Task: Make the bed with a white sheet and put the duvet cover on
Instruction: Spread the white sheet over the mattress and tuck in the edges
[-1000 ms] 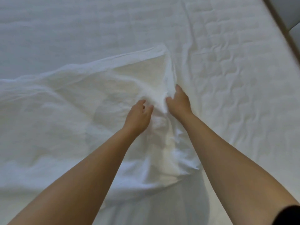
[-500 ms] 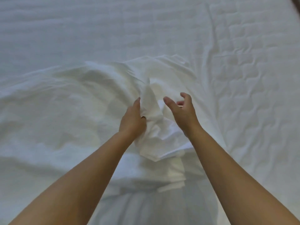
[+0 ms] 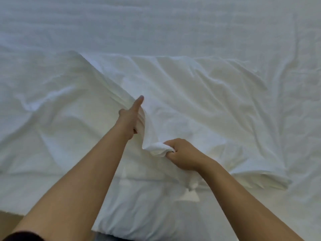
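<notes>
the white sheet lies crumpled across the near half of the bed, its far edge forming an uneven line about midway up the bed and its near part hanging over the bed's near edge. over the middle of the bed's near side, the right hand is clenched, its fingers curled tight round a bunched fold of the sheet. farther in over the bed, the left hand holds the same raised fold, with the index finger straight and pointing away and the lower fingers curled against the cloth. a strip of brown floor shows off the bed's near left corner.
</notes>
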A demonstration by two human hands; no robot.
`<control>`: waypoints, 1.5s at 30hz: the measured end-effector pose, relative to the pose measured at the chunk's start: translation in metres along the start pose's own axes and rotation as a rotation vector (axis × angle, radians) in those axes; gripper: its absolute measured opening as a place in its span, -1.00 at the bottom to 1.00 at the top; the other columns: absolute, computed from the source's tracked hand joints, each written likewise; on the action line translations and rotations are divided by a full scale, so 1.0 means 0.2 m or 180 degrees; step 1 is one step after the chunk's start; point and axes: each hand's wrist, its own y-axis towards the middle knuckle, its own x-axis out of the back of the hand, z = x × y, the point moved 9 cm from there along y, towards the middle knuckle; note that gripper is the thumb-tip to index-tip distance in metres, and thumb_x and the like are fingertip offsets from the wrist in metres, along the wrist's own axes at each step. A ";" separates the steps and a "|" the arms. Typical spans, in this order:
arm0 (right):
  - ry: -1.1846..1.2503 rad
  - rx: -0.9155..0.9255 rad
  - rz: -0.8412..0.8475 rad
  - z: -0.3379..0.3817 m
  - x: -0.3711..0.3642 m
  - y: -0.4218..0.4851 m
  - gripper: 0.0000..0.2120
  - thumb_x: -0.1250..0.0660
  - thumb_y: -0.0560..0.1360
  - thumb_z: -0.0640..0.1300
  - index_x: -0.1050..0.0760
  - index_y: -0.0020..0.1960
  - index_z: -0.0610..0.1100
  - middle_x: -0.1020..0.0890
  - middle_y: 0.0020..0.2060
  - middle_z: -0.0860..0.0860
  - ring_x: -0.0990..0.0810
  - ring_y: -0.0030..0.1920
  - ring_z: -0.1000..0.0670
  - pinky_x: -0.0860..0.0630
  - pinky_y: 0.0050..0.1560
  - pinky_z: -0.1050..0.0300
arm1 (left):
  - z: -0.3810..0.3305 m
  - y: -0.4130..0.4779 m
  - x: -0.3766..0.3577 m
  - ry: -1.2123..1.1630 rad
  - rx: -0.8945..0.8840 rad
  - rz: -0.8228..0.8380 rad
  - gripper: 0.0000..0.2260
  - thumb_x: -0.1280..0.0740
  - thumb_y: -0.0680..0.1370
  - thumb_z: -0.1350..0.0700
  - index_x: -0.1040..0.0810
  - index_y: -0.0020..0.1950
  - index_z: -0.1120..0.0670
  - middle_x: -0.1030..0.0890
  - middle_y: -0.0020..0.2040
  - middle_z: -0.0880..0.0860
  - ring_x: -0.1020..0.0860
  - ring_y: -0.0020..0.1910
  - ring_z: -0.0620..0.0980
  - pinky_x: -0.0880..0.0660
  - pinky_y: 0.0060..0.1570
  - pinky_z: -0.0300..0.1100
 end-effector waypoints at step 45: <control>-0.0286 -0.0503 0.0334 1.21 -1.45 1.06 -0.27 -0.19 0.50 -0.25 0.09 0.54 0.00 -0.41 0.34 -0.09 -0.47 0.21 -0.13 -0.45 0.07 0.09 | 0.76 -0.24 1.71 -0.1196 -0.0653 -0.0315 -0.59 -0.35 0.52 0.06 -0.29 0.29 -0.18 -0.59 0.03 -0.09 -0.62 -0.08 -0.14 -0.53 -0.20 -0.30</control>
